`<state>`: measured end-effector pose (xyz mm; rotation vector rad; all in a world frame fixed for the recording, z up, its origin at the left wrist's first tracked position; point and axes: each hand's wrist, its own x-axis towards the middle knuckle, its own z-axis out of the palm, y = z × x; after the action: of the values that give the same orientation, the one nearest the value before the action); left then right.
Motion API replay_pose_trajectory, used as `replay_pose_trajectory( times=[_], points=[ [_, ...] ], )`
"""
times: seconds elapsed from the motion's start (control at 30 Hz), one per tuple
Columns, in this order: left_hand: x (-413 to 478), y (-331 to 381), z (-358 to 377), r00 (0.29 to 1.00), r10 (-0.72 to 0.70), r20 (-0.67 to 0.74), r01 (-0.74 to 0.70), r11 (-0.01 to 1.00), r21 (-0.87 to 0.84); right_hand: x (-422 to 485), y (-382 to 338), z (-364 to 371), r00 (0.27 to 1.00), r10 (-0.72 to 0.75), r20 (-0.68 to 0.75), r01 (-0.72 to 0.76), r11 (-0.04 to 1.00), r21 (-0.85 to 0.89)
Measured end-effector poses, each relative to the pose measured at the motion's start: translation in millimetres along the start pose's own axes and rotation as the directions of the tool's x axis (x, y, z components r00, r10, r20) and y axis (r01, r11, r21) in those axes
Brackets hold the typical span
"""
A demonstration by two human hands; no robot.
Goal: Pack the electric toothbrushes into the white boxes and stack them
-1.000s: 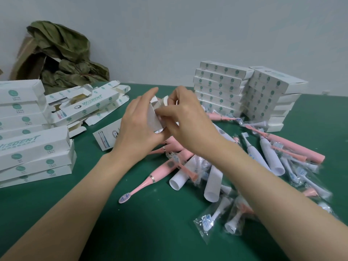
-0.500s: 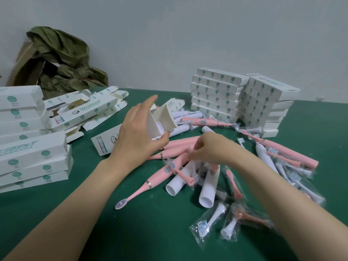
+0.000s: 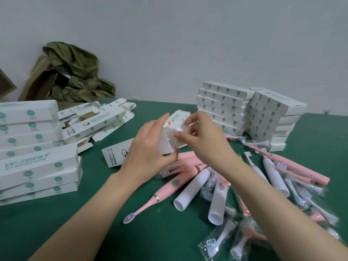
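Nearest us, on the green table [image 3: 75, 232], lie clear bagged brush heads [image 3: 222, 242], low on the right; just beyond them a pink toothbrush [image 3: 165, 189] lies slantwise with its bristles toward us, touching a heap of other pink and white handles [image 3: 192, 189] that spreads off to the right. Above that heap both hands meet; the left hand [image 3: 148, 153] grips an open white box [image 3: 165, 142], thumb under it and fingers arched over its top, the open end turned toward the other hand; the right hand [image 3: 203, 140] pinches a small clear packet [image 3: 180, 130] between thumb and fingertips, right at the mouth of the box; what the packet holds is too blurred for us to tell. A printed leaflet [image 3: 116, 153] stands just left of the left wrist. Farther left sits a stack of closed boxes [image 3: 37, 162], with loose open boxes [image 3: 98, 119] behind it; on the far right we see two tall stacks of packed boxes [image 3: 226, 106]; against the wall lies crumpled green cloth [image 3: 75, 76].
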<state>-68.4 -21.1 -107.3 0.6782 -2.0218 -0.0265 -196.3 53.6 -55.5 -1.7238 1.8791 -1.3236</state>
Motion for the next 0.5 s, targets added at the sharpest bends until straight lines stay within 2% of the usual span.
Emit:
replay_pose_trajectory(
  times=[0.07,0.2,0.27,0.4,0.43,0.5],
  points=[
    [0,0,0,1.000,0.021,0.002,-0.021,1.000,0.002,6,-2,0,0.995,-0.064,-0.078,0.059,0.996,-0.063],
    [2,1,-3,1.000,0.014,-0.010,-0.014,1.000,-0.004,12,-15,6,0.987,-0.155,0.046,0.162,0.936,-0.312],
    [1,1,-4,1.000,0.002,0.002,-0.002,1.000,-0.015,14,-20,9,0.980,-0.165,0.114,0.195,0.914,-0.354],
    [4,1,-7,0.999,-0.033,-0.032,0.032,0.999,-0.027,16,-19,0,0.956,-0.114,0.272,0.147,0.984,-0.104],
    [6,1,-8,0.998,-0.042,-0.052,0.041,0.999,-0.022,16,-17,-1,0.963,-0.108,0.246,0.121,0.992,-0.038],
    [7,1,-9,0.996,-0.049,-0.071,0.049,0.999,-0.009,16,-13,-1,0.992,-0.070,0.106,0.063,0.996,0.068]
  ],
)
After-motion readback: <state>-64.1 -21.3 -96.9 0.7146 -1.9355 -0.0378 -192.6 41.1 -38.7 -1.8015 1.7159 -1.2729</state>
